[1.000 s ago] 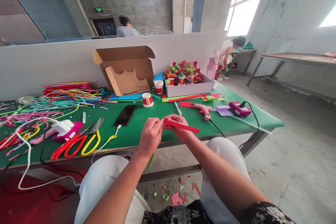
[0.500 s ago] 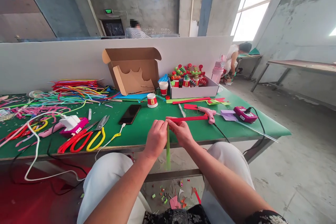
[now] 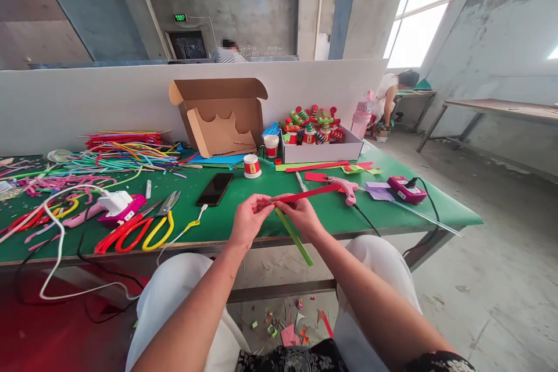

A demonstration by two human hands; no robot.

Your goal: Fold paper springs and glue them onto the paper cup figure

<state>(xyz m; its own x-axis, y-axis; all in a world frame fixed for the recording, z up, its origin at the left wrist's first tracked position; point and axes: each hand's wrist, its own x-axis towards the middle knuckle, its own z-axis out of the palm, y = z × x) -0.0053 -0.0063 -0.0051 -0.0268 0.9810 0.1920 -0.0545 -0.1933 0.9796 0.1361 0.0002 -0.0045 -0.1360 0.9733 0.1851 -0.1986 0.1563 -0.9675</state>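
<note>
Above the table's front edge, my left hand (image 3: 251, 218) and my right hand (image 3: 300, 215) pinch two paper strips where they meet. The red paper strip (image 3: 320, 190) runs off to the right, toward the pink glue gun (image 3: 347, 189). From the same joint the green paper strip (image 3: 295, 239) slants down and right below my right hand. My fingertips hide the joint itself. Beyond my hands stands a small red and white paper cup (image 3: 251, 166) with teal coiled arms at its sides. A black phone (image 3: 215, 189) lies left of it.
Scissors (image 3: 159, 224) with red and yellow handles lie at the left, near a white charging cable (image 3: 58, 244). Behind are pipe cleaners (image 3: 126, 151), an opened cardboard box (image 3: 222, 122) and a white box (image 3: 322, 153) of finished figures. A magenta power block (image 3: 407, 190) sits right.
My left hand has shifted slightly left. The green strip has swung from hanging straight down to slanting right, and the red strip now tilts upward to the right.
</note>
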